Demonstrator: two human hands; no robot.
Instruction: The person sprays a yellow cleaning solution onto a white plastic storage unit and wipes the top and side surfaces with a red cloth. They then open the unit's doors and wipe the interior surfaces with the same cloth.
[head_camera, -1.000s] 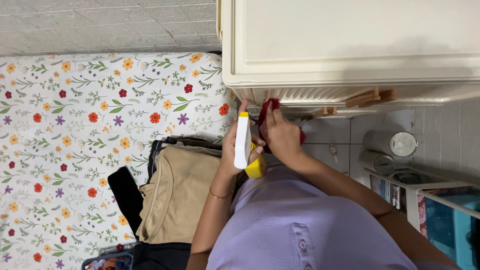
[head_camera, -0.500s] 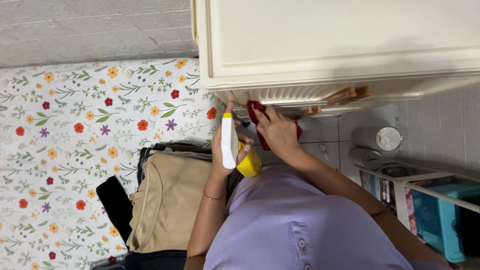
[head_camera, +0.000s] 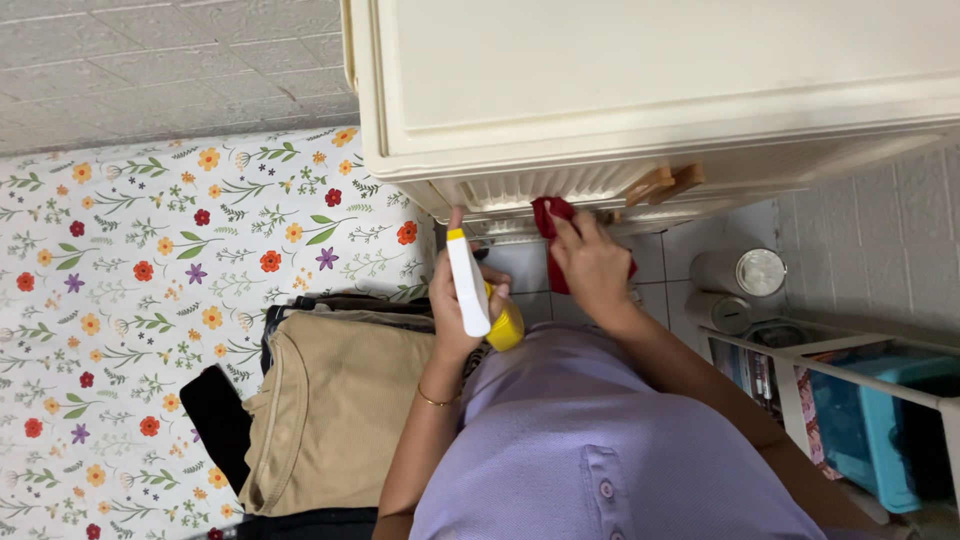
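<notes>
Pressing a red cloth (head_camera: 553, 215) against the cream cabinet (head_camera: 640, 90), the right hand (head_camera: 592, 266) grips it; the left hand (head_camera: 462, 300) clasps a spray bottle (head_camera: 470, 285).

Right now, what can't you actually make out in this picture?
Head view only:
- Red cloth: mostly hidden under the right hand.
- Spray bottle: its yellow body is covered by the left hand.
- Cabinet: front hidden below its top; far side cut by the edge.
- Blue bin: contents too dark.

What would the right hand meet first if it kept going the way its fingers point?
The right hand already presses the red cloth against the cream cabinet; straight on, its ribbed front comes first, probably.
</notes>
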